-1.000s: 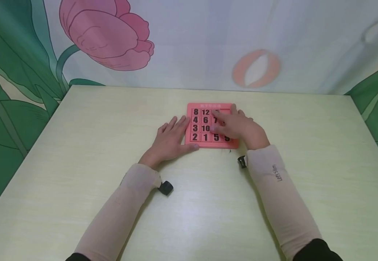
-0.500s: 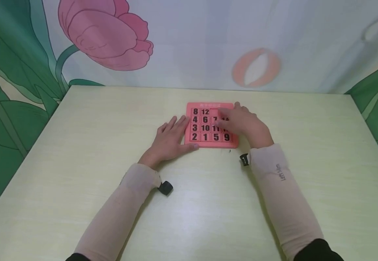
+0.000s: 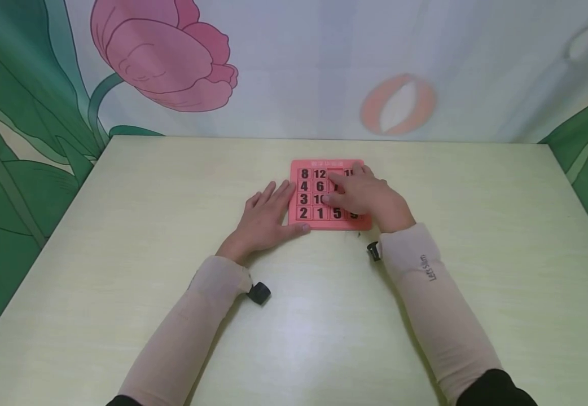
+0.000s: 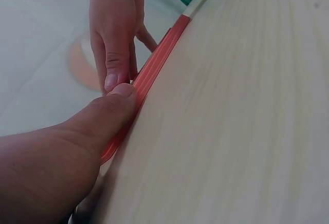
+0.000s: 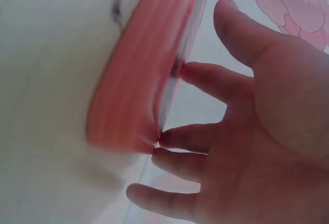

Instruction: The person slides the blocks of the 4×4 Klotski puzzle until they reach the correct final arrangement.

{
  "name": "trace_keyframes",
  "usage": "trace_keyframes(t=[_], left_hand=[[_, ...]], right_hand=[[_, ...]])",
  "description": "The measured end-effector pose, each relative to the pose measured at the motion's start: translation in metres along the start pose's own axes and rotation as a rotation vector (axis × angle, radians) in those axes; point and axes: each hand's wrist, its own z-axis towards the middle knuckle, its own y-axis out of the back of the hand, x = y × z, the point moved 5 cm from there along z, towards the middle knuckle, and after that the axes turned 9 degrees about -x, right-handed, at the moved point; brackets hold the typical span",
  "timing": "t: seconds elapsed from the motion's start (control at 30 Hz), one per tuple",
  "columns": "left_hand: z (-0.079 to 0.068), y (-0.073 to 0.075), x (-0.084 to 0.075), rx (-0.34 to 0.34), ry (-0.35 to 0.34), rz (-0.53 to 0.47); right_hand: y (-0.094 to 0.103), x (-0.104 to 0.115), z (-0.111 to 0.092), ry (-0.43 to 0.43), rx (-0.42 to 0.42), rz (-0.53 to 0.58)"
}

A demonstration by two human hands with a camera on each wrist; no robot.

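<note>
A red number sliding puzzle (image 3: 302, 213) lies flat on the table, with black numerals on its square tiles. My left hand (image 3: 262, 220) is spread at its left side, fingertips at the left edge and thumb at the near corner. The left wrist view shows that thumb (image 4: 122, 90) against the puzzle's side (image 4: 154, 70). Over the puzzle's right half reaches my right hand (image 3: 372, 197), its index fingertip at the top row, hiding several tiles. In the right wrist view, the right hand (image 5: 267, 111) has extended, spread fingers, some touching the puzzle's top face.
The pale wooden table (image 3: 294, 316) extends around the puzzle. Behind it hangs a curtain (image 3: 294, 67) printed with a pink flower and green leaves. Each wrist bears a small black camera, such as the left one (image 3: 259, 293).
My right hand shifted right, then came back left over the tiles. A top-row tile, apparently 15, now shows in the right-hand corner, with a gap left of it. The left hand stays put.
</note>
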Motion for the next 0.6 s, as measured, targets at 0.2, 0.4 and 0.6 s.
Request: trace_keyframes(t=[0.2, 0.4, 0.6], left_hand=[[0.0003, -0.0001, -0.0018, -0.004, -0.001, 0.007], [0.0002, -0.0009, -0.0018, -0.002, -0.002, 0.006], [-0.0001, -0.0012, 0.0000, -0.003, -0.008, 0.007]], right_hand=[[-0.0023, 0.0051, -0.0012, 0.014, -0.026, -0.031], [-0.0032, 0.0056, -0.0012, 0.005, -0.028, -0.062], [0.0026, 0.0021, -0.0023, -0.020, -0.028, -0.049]])
